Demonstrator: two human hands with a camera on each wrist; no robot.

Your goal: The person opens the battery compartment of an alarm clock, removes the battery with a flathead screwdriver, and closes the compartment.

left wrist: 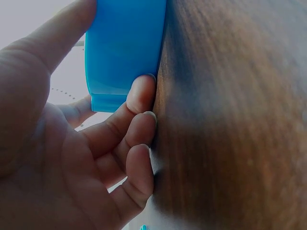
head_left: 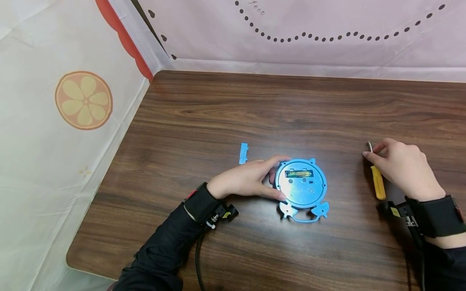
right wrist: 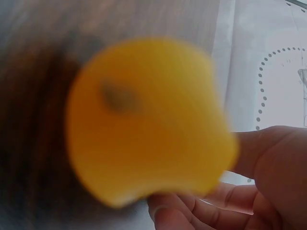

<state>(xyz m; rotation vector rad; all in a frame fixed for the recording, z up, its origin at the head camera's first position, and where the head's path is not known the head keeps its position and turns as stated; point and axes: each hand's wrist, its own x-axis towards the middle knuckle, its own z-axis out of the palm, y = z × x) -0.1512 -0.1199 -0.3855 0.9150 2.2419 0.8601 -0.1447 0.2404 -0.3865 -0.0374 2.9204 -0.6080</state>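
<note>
A round blue plastic toy clock (head_left: 301, 185) lies face down on the wooden table (head_left: 255, 109), its open battery slot showing. My left hand (head_left: 247, 178) grips its left rim between thumb and fingers; in the left wrist view the fingertips (left wrist: 141, 96) press the blue casing (left wrist: 124, 43) where it meets the wood. My right hand (head_left: 404, 167) pinches the metal shaft of a yellow-handled screwdriver (head_left: 378, 182) to the right of the clock. The yellow handle end (right wrist: 144, 139) fills the right wrist view, blurred.
A small blue battery cover (head_left: 243, 153) lies on the table just left of and behind the clock. Fabric walls stand along the table's left and far edges. Wrist cameras and cables hang from both forearms.
</note>
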